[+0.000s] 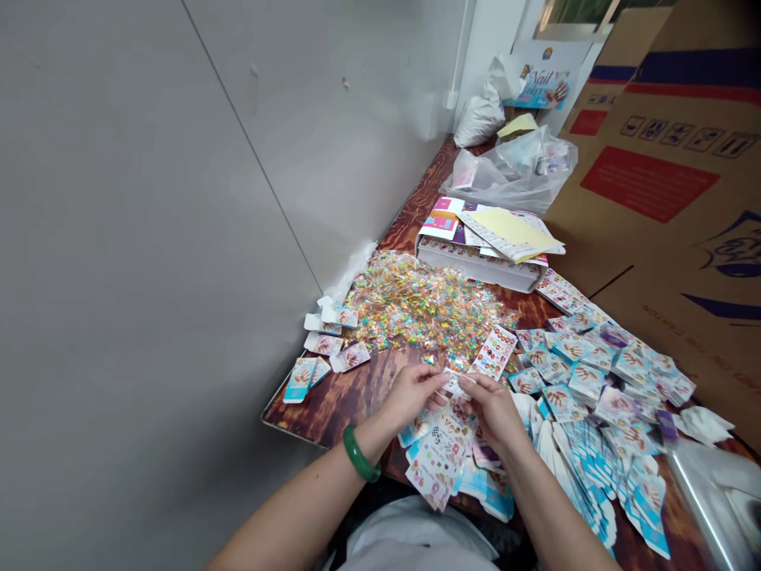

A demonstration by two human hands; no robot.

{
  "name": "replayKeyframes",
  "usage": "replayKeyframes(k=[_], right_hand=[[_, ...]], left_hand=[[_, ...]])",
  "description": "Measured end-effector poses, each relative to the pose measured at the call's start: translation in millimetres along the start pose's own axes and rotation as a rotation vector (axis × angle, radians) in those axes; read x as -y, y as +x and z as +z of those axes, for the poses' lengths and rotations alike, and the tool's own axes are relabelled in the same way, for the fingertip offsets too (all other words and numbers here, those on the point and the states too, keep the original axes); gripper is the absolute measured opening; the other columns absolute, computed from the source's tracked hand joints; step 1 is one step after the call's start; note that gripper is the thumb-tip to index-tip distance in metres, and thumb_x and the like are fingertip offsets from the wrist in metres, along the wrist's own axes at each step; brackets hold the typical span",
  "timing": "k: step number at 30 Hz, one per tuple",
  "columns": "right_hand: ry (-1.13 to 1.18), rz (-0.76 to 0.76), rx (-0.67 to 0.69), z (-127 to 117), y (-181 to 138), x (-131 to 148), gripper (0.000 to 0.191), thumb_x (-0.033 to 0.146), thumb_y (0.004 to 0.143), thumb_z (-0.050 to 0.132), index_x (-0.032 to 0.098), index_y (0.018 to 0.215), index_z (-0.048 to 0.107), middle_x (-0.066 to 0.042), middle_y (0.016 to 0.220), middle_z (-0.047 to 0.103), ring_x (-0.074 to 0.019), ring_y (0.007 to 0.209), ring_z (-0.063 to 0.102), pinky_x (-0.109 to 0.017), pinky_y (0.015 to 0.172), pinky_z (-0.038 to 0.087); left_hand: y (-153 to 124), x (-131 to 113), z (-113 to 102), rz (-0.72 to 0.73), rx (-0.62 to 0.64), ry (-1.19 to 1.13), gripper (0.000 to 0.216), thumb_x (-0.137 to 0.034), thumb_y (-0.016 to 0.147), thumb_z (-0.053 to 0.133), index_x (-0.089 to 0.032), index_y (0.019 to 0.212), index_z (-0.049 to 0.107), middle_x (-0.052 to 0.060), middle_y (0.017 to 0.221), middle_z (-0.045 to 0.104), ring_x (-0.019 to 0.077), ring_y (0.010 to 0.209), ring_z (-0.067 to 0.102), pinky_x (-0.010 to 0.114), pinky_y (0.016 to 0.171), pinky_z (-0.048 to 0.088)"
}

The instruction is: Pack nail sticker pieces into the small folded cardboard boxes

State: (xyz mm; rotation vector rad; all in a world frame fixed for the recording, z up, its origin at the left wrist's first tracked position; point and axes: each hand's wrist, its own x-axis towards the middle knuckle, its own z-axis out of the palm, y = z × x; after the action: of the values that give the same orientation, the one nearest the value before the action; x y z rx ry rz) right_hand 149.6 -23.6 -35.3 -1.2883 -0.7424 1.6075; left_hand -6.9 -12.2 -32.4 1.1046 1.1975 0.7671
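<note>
My left hand (419,388) and my right hand (487,400) meet near the table's front edge. Between their fingertips they pinch a small white sticker sheet (456,384) with tiny prints, one hand at each side. Just beyond it, a white sticker sheet with red and brown designs (495,354) leans toward the pile of clear packets. Below my hands lie more printed sticker sheets (440,460), partly over blue-and-white flat boxes (491,498). A green bangle is on my left wrist. My fingers partly cover the held sheet.
Clear packets with colourful pieces (425,305) heap across the middle. Small boxes (588,373) crowd the right, beside flattened boxes (586,468). A few boxes (300,381) sit left. Behind are a sheet stack (476,266) and plastic bag (505,178); large cartons (671,198) stand right, a grey wall (148,238) left.
</note>
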Motion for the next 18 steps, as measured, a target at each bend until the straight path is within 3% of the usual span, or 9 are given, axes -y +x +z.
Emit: replayKeyframes(k=[2, 4, 6, 9, 15, 18], right_hand=[[0.005, -0.033, -0.068, -6.8, -0.8, 1.2, 0.028, 0.037, 0.057, 0.078, 0.015, 0.068, 0.064, 0.005, 0.045, 0.05, -0.0052, 0.038, 0.036, -0.018, 0.038, 0.024], [-0.007, -0.046, -0.089, -12.4, -2.1, 4.1, 0.029, 0.039, 0.059, 0.077, 0.017, 0.07, 0.062, 0.007, 0.04, 0.046, -0.0039, 0.034, 0.03, -0.018, 0.036, 0.018], [-0.021, -0.058, -0.091, -16.0, -3.7, 6.9, 0.03, 0.04, 0.061, 0.076, 0.017, 0.071, 0.06, 0.007, 0.038, 0.046, -0.0036, 0.033, 0.03, -0.017, 0.035, 0.018], [-0.026, -0.078, -0.102, -17.8, -5.3, 6.9, 0.032, 0.042, 0.061, 0.075, 0.017, 0.072, 0.059, 0.007, 0.039, 0.047, -0.0039, 0.034, 0.032, -0.017, 0.036, 0.02], [-0.067, -0.067, -0.076, -15.4, -4.5, 0.0, 0.033, 0.042, 0.06, 0.075, 0.017, 0.075, 0.06, 0.006, 0.041, 0.05, -0.0059, 0.035, 0.033, -0.019, 0.036, 0.019], [-0.079, -0.071, -0.063, -16.0, -2.7, -0.1, 0.032, 0.041, 0.06, 0.075, 0.017, 0.075, 0.06, 0.005, 0.041, 0.05, -0.0068, 0.036, 0.034, -0.02, 0.037, 0.02]], left_hand=[[4.6, 1.1, -12.8, 0.131, -0.093, 0.478, 0.024, -0.035, 0.085, 0.05, -0.014, 0.086, 0.063, 0.006, 0.079, 0.065, 0.0192, 0.075, 0.062, 0.032, 0.069, 0.049], [11.6, 2.5, -28.7, 0.214, -0.295, 0.955, 0.022, -0.025, 0.087, 0.045, -0.012, 0.093, 0.062, 0.013, 0.093, 0.063, 0.0247, 0.092, 0.058, 0.037, 0.081, 0.045], [20.1, 6.1, -43.3, 0.185, -0.44, 1.199, 0.024, -0.011, 0.085, 0.039, -0.008, 0.099, 0.058, 0.019, 0.102, 0.059, 0.0281, 0.102, 0.052, 0.04, 0.086, 0.041], [31.5, 14.5, -56.3, 0.146, -0.455, 1.229, 0.03, 0.0, 0.08, 0.033, -0.005, 0.098, 0.057, 0.021, 0.102, 0.058, 0.0283, 0.101, 0.05, 0.041, 0.086, 0.04], [37.0, 22.8, -63.2, 0.178, -0.429, 1.112, 0.028, -0.001, 0.079, 0.037, -0.006, 0.091, 0.061, 0.019, 0.093, 0.061, 0.0282, 0.097, 0.055, 0.041, 0.086, 0.042], [34.0, 18.5, -67.1, 0.2, -0.447, 0.979, 0.03, -0.002, 0.078, 0.04, -0.009, 0.098, 0.062, 0.016, 0.096, 0.063, 0.0262, 0.099, 0.056, 0.041, 0.089, 0.042]])
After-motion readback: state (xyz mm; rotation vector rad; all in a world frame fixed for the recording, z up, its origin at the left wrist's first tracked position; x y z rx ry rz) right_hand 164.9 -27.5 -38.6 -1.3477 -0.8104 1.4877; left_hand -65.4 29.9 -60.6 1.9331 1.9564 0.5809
